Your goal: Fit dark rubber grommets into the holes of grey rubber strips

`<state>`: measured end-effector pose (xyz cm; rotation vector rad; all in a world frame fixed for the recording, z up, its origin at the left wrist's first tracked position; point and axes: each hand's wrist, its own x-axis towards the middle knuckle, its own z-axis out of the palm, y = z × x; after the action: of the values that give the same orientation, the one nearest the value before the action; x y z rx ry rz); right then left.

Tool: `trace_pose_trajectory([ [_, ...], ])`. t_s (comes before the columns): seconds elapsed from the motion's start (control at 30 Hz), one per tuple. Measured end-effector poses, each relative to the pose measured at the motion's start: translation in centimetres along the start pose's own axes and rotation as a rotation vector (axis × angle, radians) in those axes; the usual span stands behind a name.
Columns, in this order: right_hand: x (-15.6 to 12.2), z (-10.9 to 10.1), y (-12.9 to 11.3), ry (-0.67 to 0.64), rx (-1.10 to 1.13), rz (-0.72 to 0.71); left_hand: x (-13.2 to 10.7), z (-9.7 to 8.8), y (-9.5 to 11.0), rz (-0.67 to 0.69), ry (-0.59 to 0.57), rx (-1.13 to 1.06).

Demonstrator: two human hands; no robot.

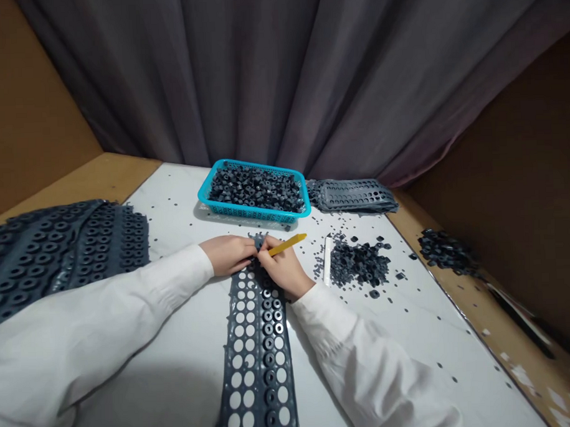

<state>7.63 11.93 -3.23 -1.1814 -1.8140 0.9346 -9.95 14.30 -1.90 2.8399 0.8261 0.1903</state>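
Observation:
A long dark grey rubber strip (257, 358) lies on the white table, running toward me. Its left holes are punched empty, while small rings still sit in the right-hand column. My left hand (228, 254) is closed, pinching the strip's far end. My right hand (284, 269) grips a yellow stick-like tool (288, 244), its lower end at the strip's far end beside my left fingers. Both arms wear white sleeves.
A turquoise basket (204, 197) full of dark rings stands behind the hands. Unpunched ringed sheets are piled at left (57, 246), emptied sheets at back right (354, 195). Loose rings are heaped at right (359, 264) and on the wooden ledge (445, 248). A curtain hangs behind.

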Motion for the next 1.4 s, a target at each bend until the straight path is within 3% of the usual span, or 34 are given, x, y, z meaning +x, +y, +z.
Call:
trace_pose_trajectory([
  [0.27, -0.3, -0.1, 0.2, 0.022, 0.003, 0.078, -0.3, 1.2, 0.1, 0.028, 0.012, 0.087],
  [0.4, -0.3, -0.1, 0.3, 0.007, 0.0, 0.086, -0.3, 1.4, 0.2, 0.002, 0.031, -0.003],
  [0.5, -0.2, -0.1, 0.5, 0.001, 0.001, 0.102, -0.5, 0.5, 0.0, -0.122, 0.244, -0.232],
  [0.57, -0.2, 0.0, 0.5, 0.009, 0.011, 0.117, -0.8, -0.5, -0.4, -0.321, 0.469, -0.427],
  [0.63, -0.3, 0.0, 0.6, 0.014, 0.045, 0.141, -1.0, -1.4, -0.9, -0.521, 0.592, -0.667],
  [0.77, -0.4, 0.0, 0.5, 0.068, 0.192, 0.199, -0.9, -1.3, -1.2, -0.654, 0.459, -1.157],
  [0.87, -0.4, 0.0, 0.4, 0.159, 0.241, 0.221, -0.6, -0.4, -1.0, -0.692, 0.374, -1.328],
  [1.07, -0.2, -0.1, 0.2, 0.135, 0.154, 0.235, -0.3, 0.2, -0.9, -0.731, 0.271, -1.475],
  [1.4, -0.1, -0.1, 0.6, 0.1, 0.129, 0.205, -0.3, 0.3, -0.8, -0.738, 0.263, -1.572],
])
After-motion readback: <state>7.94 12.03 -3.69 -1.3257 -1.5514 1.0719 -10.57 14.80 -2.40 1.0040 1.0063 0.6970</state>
